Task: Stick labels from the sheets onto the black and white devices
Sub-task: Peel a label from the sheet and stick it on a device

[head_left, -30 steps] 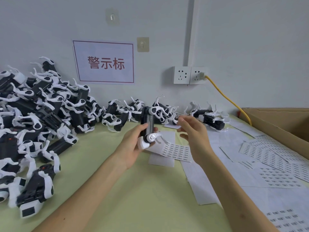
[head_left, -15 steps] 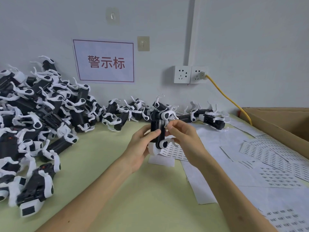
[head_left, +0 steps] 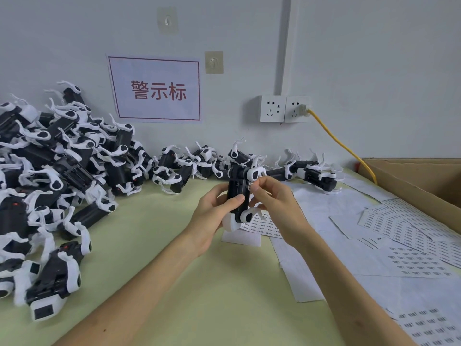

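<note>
My left hand (head_left: pixel 214 216) grips a black and white device (head_left: pixel 239 193) upright above the table, thumb across its black body. My right hand (head_left: pixel 272 203) pinches a small white label (head_left: pixel 250 185) against the upper right side of that device. Just beneath both hands lies a label sheet (head_left: pixel 262 224) printed with small barcodes. More label sheets (head_left: pixel 404 231) spread over the right of the table.
A big pile of black and white devices (head_left: pixel 50 181) fills the left, with a row (head_left: pixel 199 163) running along the wall. An open cardboard box (head_left: pixel 419 181) stands at the right. A yellow cable (head_left: pixel 341 146) drops from the wall socket (head_left: pixel 284 108). Bare green tabletop (head_left: pixel 199 283) lies in front.
The device moved right and turned in my left hand. My right hand came in from the right and now pinches the label against the device's side.
</note>
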### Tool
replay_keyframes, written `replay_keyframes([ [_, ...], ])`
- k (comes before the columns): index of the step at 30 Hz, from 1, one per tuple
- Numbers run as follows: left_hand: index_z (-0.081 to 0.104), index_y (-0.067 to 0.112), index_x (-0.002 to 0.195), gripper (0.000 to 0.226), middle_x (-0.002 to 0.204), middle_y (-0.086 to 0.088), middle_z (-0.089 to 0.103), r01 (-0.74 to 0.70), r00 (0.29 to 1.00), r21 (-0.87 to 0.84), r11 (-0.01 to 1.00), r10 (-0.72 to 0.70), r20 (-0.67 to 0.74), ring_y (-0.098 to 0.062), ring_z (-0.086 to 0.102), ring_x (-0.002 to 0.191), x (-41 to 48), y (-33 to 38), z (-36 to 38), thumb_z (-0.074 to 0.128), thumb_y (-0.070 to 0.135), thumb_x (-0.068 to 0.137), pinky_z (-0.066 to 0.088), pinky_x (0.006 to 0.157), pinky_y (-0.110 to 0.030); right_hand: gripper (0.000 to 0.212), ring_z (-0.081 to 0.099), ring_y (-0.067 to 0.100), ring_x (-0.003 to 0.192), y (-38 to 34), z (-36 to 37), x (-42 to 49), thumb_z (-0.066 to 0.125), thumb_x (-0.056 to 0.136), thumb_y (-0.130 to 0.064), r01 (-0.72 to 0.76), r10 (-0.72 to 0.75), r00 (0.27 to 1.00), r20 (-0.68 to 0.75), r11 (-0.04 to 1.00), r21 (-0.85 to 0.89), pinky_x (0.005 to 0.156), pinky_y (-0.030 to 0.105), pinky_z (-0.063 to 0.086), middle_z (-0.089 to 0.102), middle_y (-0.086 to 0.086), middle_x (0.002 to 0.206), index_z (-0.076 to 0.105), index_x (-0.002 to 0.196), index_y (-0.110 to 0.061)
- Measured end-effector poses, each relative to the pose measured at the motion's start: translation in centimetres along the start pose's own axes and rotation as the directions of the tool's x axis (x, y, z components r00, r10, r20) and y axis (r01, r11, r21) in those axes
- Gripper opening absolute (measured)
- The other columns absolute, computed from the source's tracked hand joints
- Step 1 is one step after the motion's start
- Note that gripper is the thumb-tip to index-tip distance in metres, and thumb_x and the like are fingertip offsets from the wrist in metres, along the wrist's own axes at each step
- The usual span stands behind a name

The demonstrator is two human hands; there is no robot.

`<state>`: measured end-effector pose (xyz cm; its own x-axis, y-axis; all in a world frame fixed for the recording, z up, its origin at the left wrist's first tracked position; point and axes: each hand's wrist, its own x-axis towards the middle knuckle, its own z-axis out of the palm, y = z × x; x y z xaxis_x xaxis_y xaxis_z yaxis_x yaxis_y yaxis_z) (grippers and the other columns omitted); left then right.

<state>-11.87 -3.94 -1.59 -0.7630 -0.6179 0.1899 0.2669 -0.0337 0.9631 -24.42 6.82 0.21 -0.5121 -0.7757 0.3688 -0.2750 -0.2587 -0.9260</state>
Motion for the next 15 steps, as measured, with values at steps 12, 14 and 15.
replay_keyframes([
  [12, 0.069, 0.022, 0.12, 0.024, 0.104, -0.004, 0.078, -0.026, 0.999, 0.074, 0.997, 0.029, -0.035, -0.018, 0.074, 0.091, -0.1, 0.08, 0.13, 0.07, 0.018, 0.096, 0.055, 0.077, -0.029, 0.013, 0.062, 0.012, 0.07, 0.06, 0.06, 0.05, 0.058, 0.103, -0.012, 0.033, -0.035, 0.999, -0.028, 0.997, -0.073, 0.067, 0.022, 0.054, 0.06, -0.008, 0.076, 0.061, 0.09, -0.01],
  [14, 0.068, 0.022, 0.12, 0.025, 0.104, -0.004, 0.078, -0.029, 0.999, 0.079, 0.996, 0.032, -0.036, -0.018, 0.074, 0.091, -0.12, 0.11, 0.14, 0.07, 0.017, 0.096, 0.055, 0.079, -0.031, 0.013, 0.062, 0.011, 0.069, 0.01, 0.11, 0.01, 0.058, 0.103, -0.012, 0.033, -0.036, 0.999, -0.035, 0.997, -0.069, 0.065, 0.02, 0.053, 0.061, -0.005, 0.08, 0.061, 0.091, -0.009],
  [15, 0.068, 0.022, 0.12, 0.024, 0.104, -0.004, 0.078, -0.03, 0.999, 0.078, 0.996, 0.033, -0.035, -0.018, 0.074, 0.091, -0.15, 0.11, 0.13, 0.07, 0.017, 0.096, 0.054, 0.079, -0.031, 0.013, 0.062, 0.01, 0.068, -0.03, 0.13, -0.02, 0.057, 0.103, -0.013, 0.032, -0.035, 0.999, -0.038, 0.997, -0.068, 0.065, 0.019, 0.053, 0.061, -0.005, 0.081, 0.061, 0.091, -0.009],
])
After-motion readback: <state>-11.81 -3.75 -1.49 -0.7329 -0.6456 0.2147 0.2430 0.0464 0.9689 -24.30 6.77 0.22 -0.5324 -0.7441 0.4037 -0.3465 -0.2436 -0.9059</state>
